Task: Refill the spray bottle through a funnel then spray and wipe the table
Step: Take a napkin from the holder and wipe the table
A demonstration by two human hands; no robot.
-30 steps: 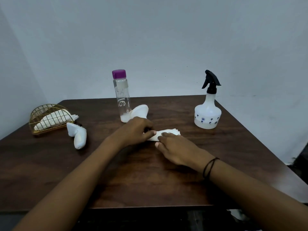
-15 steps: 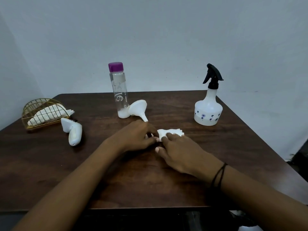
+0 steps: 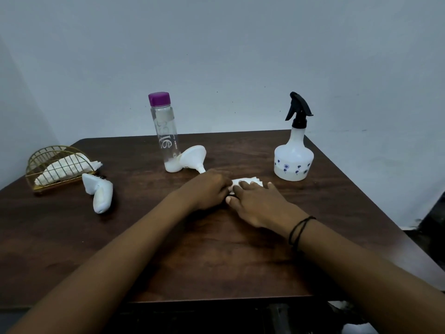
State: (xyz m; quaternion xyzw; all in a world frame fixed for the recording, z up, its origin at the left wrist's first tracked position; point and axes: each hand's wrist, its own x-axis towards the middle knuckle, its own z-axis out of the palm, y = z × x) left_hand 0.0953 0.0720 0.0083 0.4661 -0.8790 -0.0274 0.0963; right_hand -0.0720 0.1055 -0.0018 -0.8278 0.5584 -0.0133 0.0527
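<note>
Room: dark wooden surface (image 3: 216,249) against a plain grey wall.
Sprayer (image 3: 294,155): upright at the surface's far right, head screwed on, some liquid inside.
Tissue (image 3: 248,182): left of the sprayer; right hand (image 3: 261,203) lies flat on it, left hand (image 3: 212,189) curls at its edge, grip hidden.
Funnel (image 3: 192,157): on its side, left of the sprayer, touching the bottle (image 3: 166,136).
Progress: refill looks done; wiping or folding under way.

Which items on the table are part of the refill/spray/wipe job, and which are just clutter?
Job items:
- spray bottle, trigger head on
- clear bottle with purple cap, upright
- white funnel, lying on its side
- folded white tissue, under left hand and right hand
- table

Lying about:
- gold wire napkin holder
- white crumpled object beside it
</note>
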